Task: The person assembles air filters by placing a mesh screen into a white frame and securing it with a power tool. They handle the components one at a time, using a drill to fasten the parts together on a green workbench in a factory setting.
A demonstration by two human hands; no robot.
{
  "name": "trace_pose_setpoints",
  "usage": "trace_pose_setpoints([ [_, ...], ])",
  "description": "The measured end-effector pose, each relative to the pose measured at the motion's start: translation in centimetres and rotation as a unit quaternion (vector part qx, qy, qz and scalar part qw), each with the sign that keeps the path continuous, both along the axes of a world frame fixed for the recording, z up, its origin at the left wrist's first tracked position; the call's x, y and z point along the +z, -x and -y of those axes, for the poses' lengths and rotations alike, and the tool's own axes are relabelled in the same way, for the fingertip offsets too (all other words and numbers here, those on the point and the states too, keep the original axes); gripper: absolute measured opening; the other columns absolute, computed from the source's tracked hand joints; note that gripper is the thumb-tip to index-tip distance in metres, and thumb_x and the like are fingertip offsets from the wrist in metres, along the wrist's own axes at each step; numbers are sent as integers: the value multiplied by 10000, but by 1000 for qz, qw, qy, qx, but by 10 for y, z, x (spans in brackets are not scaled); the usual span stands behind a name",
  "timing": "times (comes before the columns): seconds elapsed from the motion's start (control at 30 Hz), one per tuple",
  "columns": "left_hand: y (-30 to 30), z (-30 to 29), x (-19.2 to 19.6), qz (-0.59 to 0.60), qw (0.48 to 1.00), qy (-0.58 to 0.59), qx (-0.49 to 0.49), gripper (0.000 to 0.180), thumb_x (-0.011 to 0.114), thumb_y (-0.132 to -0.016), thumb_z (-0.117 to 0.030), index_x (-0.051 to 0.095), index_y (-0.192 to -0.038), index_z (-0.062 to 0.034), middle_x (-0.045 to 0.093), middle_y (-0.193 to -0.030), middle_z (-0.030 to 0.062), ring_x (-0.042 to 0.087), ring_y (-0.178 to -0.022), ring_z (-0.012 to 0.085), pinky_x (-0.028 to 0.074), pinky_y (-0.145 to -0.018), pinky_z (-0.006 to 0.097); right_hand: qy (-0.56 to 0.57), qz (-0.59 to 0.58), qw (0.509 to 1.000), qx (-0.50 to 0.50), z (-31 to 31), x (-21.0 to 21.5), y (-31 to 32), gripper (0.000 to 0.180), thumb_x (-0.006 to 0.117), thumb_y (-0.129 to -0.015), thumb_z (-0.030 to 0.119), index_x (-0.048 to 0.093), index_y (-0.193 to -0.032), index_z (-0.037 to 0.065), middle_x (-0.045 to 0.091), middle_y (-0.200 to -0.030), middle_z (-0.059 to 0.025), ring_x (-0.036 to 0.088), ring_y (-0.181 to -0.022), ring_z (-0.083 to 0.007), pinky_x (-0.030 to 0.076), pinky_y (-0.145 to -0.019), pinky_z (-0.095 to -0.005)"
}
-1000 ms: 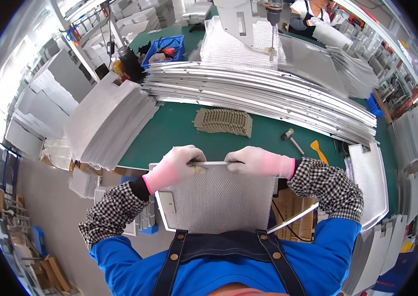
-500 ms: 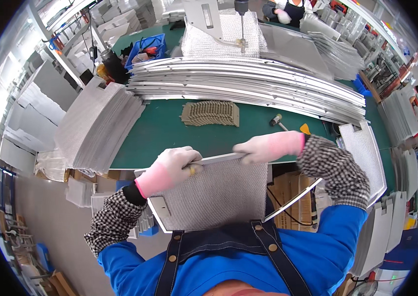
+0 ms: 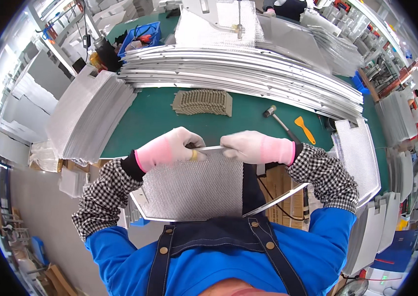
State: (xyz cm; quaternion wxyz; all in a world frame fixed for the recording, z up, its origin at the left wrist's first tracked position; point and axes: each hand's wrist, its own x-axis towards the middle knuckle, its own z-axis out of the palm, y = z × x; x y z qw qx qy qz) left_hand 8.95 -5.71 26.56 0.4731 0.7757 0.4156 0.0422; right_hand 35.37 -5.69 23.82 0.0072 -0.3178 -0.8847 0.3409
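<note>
A silver mesh filter panel (image 3: pixel 194 190) is tilted between my body and the bench edge, with a thin metal frame strip (image 3: pixel 278 200) angling away at its lower right. My left hand (image 3: pixel 169 148), in a white and pink glove, is closed on the panel's upper edge, thumb and fingers pinching it. Close beside it, my gloved right hand (image 3: pixel 253 147) grips the frame along that same edge. Fingertips of both hands are partly hidden behind the edge. A small pale plate (image 3: pixel 141 196) sits at the panel's left corner.
On the green bench (image 3: pixel 154 113) lie a stack of tan brackets (image 3: pixel 203 102), a hammer (image 3: pixel 280 121) and a yellow scraper (image 3: pixel 305 129). Long metal strips (image 3: pixel 243 74) are piled behind. Mesh panels (image 3: pixel 88 116) stand stacked at left; another framed panel (image 3: pixel 359 158) lies at right.
My right hand has moved left along the top edge, closer to my left hand. The panel has shifted left in view. The hammer and scraper show more fully.
</note>
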Motion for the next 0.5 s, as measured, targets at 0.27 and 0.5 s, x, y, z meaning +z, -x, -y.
trace_pose_setpoints([
  [0.27,-29,5,-17,70,973,-201,-89,241,733,-874,-182,723,-1032,0,701,-866,132,690,-787,274,534,-713,375,286,-44,953,-90,-3,-5,-14,451,481,-1023,434,581,-1202,32,634,-889,-113,655,-821,-217,530,-692,-374],
  [0.5,-51,-1,-53,46,958,-280,-38,203,715,-863,-197,691,-970,-26,684,-915,131,678,-877,321,542,-778,413,89,79,990,-78,2,13,-38,291,605,-966,237,577,-1116,-11,656,-890,-204,659,-830,-329,507,-764,-410],
])
